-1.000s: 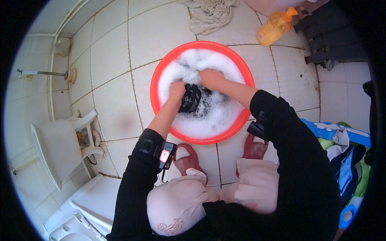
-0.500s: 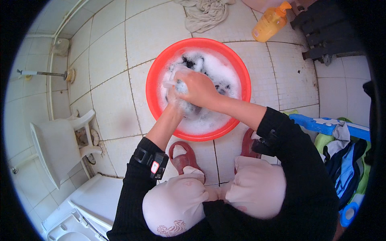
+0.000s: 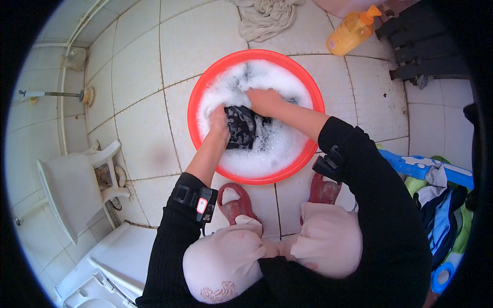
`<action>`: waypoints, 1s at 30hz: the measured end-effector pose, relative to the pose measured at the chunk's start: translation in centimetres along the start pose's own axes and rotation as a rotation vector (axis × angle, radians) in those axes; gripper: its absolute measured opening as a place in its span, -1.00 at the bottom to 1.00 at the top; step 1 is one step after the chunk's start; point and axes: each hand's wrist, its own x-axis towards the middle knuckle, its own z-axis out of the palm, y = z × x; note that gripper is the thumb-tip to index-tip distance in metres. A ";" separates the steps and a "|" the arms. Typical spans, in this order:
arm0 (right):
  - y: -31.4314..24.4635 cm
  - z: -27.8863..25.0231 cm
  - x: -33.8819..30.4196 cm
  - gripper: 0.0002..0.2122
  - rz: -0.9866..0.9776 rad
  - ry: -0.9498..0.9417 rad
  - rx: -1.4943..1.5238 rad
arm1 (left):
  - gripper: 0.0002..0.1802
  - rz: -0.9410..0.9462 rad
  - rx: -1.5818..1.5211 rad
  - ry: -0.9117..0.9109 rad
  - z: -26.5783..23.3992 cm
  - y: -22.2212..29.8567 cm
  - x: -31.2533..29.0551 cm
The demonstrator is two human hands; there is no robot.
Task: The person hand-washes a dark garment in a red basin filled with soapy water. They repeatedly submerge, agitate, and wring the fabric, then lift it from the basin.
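A round red basin point(image 3: 194, 102) full of white suds point(image 3: 287, 77) stands on the floor in front of me. Black, wet cloth point(image 3: 240, 131), streaked with foam, rises out of the suds between my hands. At the cloth's left edge my left hand point(image 3: 219, 120) is closed on it, its fingertips hidden. My right hand point(image 3: 264, 101) lies by the cloth's upper right side, its fingers sunk in the foam, so its grip cannot be made out. The kind of garment does not show.
An orange pump bottle point(image 3: 352, 32) and a crumpled grey-beige cloth point(image 3: 267, 20) lie beyond the basin. A white plastic chair point(image 3: 72, 179) is at left. On the right, a blue-and-green basket point(image 3: 411, 163) holds clothes. My red slippers point(image 3: 237, 203) are close to the basin.
My hands were together over the left of the basin, with foam around them. They have moved apart and lower, and the black cloth now shows between them.
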 end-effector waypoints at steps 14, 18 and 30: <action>-4.9 -3.0 -2.3 -0.75 -0.292 0.441 0.215 | -0.56 -0.004 -0.364 -0.462 0.7 1.6 -4.8; -1.5 -3.7 -1.8 -0.72 -0.176 0.388 0.038 | -0.55 0.287 0.072 -0.201 1.5 1.4 -5.6; -0.1 -1.2 0.5 -0.63 0.072 0.012 -0.090 | -0.53 -0.066 -0.195 -0.234 0.3 0.3 2.2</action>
